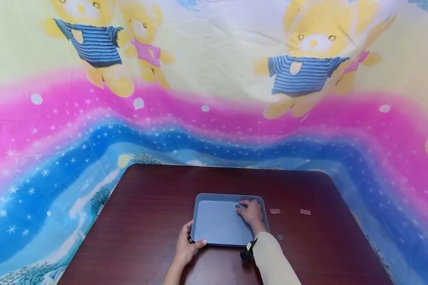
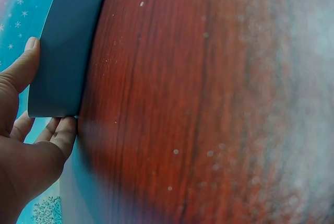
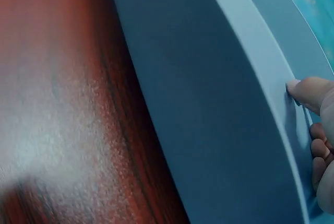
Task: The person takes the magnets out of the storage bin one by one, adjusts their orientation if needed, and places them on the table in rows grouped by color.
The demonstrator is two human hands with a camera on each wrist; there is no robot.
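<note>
A shallow grey rectangular tray [image 1: 217, 242] rests on the table. My left hand [image 1: 186, 246] holds its near left corner; in the left wrist view the thumb lies along the tray's wall [image 2: 65, 41] and the fingertips touch its lower edge. My right hand [image 1: 251, 213] reaches inside the tray towards its far right part. Between thumb and fingers it pinches a small dark grey disc [image 1: 237, 206], low over the tray floor. In the right wrist view the disc is mostly hidden by the thumb [image 3: 310, 92], and the tray's near wall fills the middle.
A similar dark grey disc [image 1: 279, 237] lies on the table right of the tray. Two small pale, see-through rectangles, a nearer one [image 1: 274, 211] and a farther one [image 1: 305, 212], lie on that side too. Behind the dark red-brown table [image 1: 157, 186] hangs a bear-printed cloth [image 1: 207, 130].
</note>
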